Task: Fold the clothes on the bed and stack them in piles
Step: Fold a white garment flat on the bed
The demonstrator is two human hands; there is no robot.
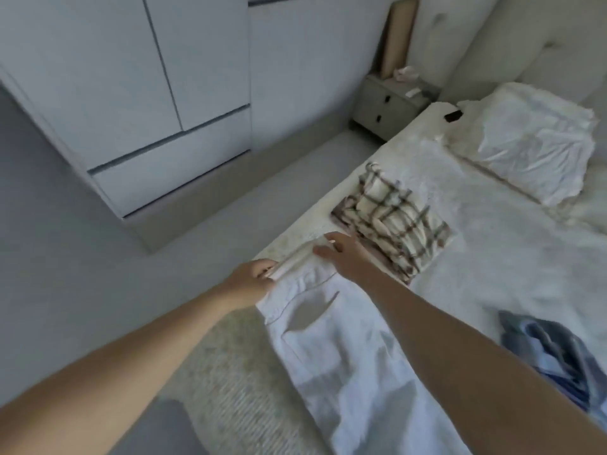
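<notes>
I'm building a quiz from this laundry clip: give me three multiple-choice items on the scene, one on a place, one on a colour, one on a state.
1. Where does the folded checked garment lie?
A. on the bedside cabinet
B. on the bed, beyond the right hand
C. on the floor

2. What colour are the trousers being handled?
A. white
B. black
C. red

3. What is the left hand doing?
A. hanging idle
B. pressing the pillow
C. gripping the trousers' waistband

Answers:
1 B: it sits on the bed just past the right hand.
2 A: the cloth is plainly white.
3 C: its fingers curl round the waistband edge.
</notes>
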